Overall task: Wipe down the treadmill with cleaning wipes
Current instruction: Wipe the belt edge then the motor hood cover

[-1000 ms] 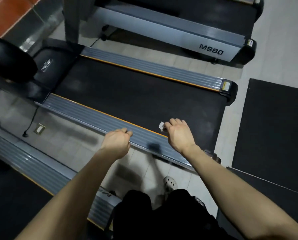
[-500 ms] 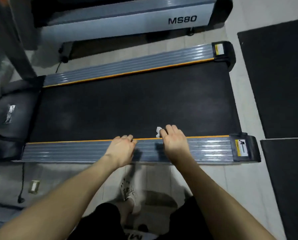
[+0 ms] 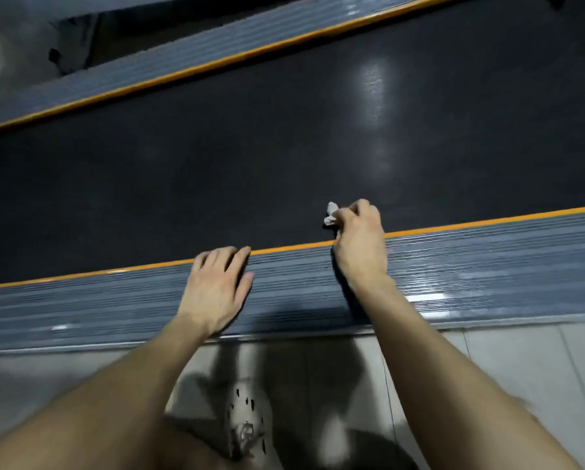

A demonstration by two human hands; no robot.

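Fingers (image 3: 362, 212) of the right hand (image 3: 360, 242) are curled tight round a small crumpled wipe (image 3: 331, 214), and only a white corner pokes out to the left of the knuckles. That wad sits at the near edge of the black treadmill belt (image 3: 250, 157), just past the orange strip (image 3: 487, 220). The heel of the hand is over the ribbed grey side rail (image 3: 487, 266). Whether the wipe is pressed down hard, I can't quite tell.

Over to the left hand (image 3: 219, 286): palm down on the same rail, fingers straight and together, tips reaching the orange line, holding nothing. A brace, by the look of it. Both forearms run up from the bottom of the view as the person leans in over the rail, with a pale shoe (image 3: 248, 425) on the tiled floor (image 3: 504, 374) below.

For a good job here, I'd say that wipe wants opening out, since a balled-up pad covers very little. Flatten it under the fingers, press evenly, and run long overlapping strokes along the belt edge and into the rail's grooves, where grime would likely lodge. The bracing hand is best placed off the patch being wiped.
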